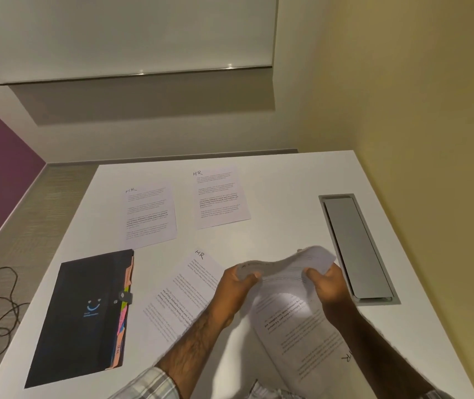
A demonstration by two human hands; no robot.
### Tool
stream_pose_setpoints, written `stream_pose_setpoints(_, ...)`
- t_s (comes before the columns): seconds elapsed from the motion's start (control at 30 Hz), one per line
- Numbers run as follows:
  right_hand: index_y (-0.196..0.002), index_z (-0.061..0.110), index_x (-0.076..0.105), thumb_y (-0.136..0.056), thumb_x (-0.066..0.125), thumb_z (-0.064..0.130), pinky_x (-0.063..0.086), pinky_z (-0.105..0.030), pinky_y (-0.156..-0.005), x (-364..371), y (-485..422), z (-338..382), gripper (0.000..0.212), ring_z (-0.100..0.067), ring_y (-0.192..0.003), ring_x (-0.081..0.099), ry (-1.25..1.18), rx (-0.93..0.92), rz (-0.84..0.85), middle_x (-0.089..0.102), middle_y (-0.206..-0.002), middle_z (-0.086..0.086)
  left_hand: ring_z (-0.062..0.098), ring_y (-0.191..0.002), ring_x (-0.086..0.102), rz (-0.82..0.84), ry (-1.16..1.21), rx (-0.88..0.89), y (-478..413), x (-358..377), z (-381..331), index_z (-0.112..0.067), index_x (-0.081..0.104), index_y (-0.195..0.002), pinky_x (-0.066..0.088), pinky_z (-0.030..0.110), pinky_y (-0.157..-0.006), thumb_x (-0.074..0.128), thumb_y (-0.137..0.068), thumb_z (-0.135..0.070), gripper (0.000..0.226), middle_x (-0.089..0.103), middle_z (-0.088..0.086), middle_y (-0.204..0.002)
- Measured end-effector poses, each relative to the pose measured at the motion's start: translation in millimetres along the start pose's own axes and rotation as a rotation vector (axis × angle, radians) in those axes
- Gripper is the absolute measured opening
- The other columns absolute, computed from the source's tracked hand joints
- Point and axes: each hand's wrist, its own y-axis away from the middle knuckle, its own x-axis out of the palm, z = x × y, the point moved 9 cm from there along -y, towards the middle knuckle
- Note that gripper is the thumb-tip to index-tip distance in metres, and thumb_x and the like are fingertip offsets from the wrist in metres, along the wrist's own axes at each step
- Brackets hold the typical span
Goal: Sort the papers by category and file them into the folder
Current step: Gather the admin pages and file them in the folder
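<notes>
My left hand (237, 286) and my right hand (326, 286) together grip the far edge of a small stack of printed papers (287, 315), which curls up above the white table (282, 174); one sheet in it faces me upside down and is marked "HR". Under my left forearm lies another "HR" sheet (184, 286), flat and tilted. Two more "HR" sheets lie farther back, one at the left (148, 216) and one at the centre (220, 197). A black expanding folder (83, 315) with coloured tabs lies shut at the near left.
A grey metal cable hatch (356, 249) is set into the table at the right. A dark cable (0, 312) coils on the floor to the left of the table. A yellow wall runs close along the right side.
</notes>
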Motion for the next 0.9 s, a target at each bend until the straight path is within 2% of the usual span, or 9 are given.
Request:
stream_pose_setpoints(0.1,-0.118,0.009,0.062,-0.101,0.054,0.001,0.062,-0.03,-0.068,2,3,8,0.02,-0.032,-0.094,0.07,0.024,-0.002,0.021,0.069,-0.101,-0.017,0.023,-0.105,0.074,-0.005,0.037,-0.006,0,-2,1,-0.018,0.075,-0.116,0.057,0.045,-0.098,0.068,-0.094,-0.012,0.024,0.078,0.003,-0.111)
stream_pose_setpoints(0.2,-0.12,0.01,0.061,-0.101,0.053,0.002,0.061,-0.03,-0.069,5,-1,0,0.022,-0.031,-0.098,0.069,0.045,0.065,0.051,0.069,-0.104,-0.015,0.02,-0.104,0.074,-0.015,-0.003,-0.024,-1,-8,9,-0.02,0.075,-0.117,0.055,0.048,-0.1,0.073,-0.089,-0.02,0.027,0.078,-0.001,-0.111)
stream_pose_setpoints(0.33,-0.122,0.006,0.061,-0.101,0.056,0.005,0.059,-0.034,-0.074,1,-6,-16,0.022,-0.035,-0.102,0.067,0.075,0.133,0.027,0.069,-0.107,-0.017,0.014,-0.101,0.075,-0.029,-0.076,-0.022,-1,-10,15,-0.027,0.078,-0.108,0.055,0.045,-0.1,0.07,-0.093,-0.018,0.019,0.079,-0.007,-0.106)
stream_pose_setpoints(0.43,-0.126,0.006,0.061,-0.1,0.057,0.003,0.059,-0.039,-0.086,-1,-7,-18,0.027,-0.032,-0.105,0.068,0.094,0.104,0.037,0.07,-0.112,-0.015,0.012,-0.104,0.074,-0.055,-0.039,-0.063,-1,-17,20,-0.031,0.073,-0.112,0.055,0.044,-0.102,0.071,-0.092,-0.02,0.023,0.078,-0.007,-0.11)
stream_pose_setpoints(0.53,-0.121,0.005,0.064,-0.099,0.059,0.002,0.056,-0.034,-0.082,0,-5,-21,0.023,-0.031,-0.102,0.069,0.147,0.084,0.029,0.072,-0.108,-0.015,0.012,-0.107,0.072,-0.038,-0.05,-0.059,2,-19,21,-0.033,0.071,-0.117,0.055,0.041,-0.103,0.068,-0.094,-0.021,0.026,0.076,-0.006,-0.116)
stream_pose_setpoints(0.6,-0.114,0.004,0.067,-0.099,0.061,0.006,0.056,-0.034,-0.077,-4,-5,-17,0.016,-0.033,-0.096,0.07,0.214,0.04,-0.028,0.073,-0.1,-0.014,0.01,-0.107,0.072,-0.04,-0.053,-0.046,3,-21,17,-0.035,0.07,-0.118,0.056,0.037,-0.1,0.066,-0.096,-0.023,0.026,0.076,-0.007,-0.116)
stream_pose_setpoints(0.77,-0.125,0.011,0.068,-0.099,0.064,0.019,0.055,-0.049,-0.096,-6,-9,-7,0.027,-0.026,-0.102,0.069,0.266,-0.022,-0.119,0.074,-0.111,-0.006,-0.001,-0.099,0.069,-0.106,-0.118,0.067,-3,-34,-7,-0.028,0.075,-0.112,0.053,0.022,-0.093,0.065,-0.095,-0.021,0.021,0.076,-0.014,-0.105)
stream_pose_setpoints(0.83,-0.125,0.012,0.068,-0.098,0.064,0.02,0.058,-0.053,-0.092,-4,-10,-12,0.028,-0.027,-0.097,0.071,0.296,0.006,-0.102,0.075,-0.106,-0.006,-0.005,-0.088,0.067,-0.11,-0.13,0.062,-4,-36,-5,-0.025,0.076,-0.105,0.051,0.014,-0.084,0.067,-0.095,-0.014,0.018,0.075,-0.012,-0.097)
stream_pose_setpoints(0.9,-0.122,0.009,0.068,-0.097,0.064,0.016,0.059,-0.048,-0.082,-1,-11,-20,0.027,-0.028,-0.091,0.072,0.34,0.037,-0.06,0.076,-0.1,-0.008,-0.001,-0.089,0.068,-0.09,-0.117,0.025,-2,-33,3,-0.025,0.073,-0.108,0.052,0.014,-0.082,0.07,-0.094,-0.016,0.017,0.075,-0.007,-0.1)
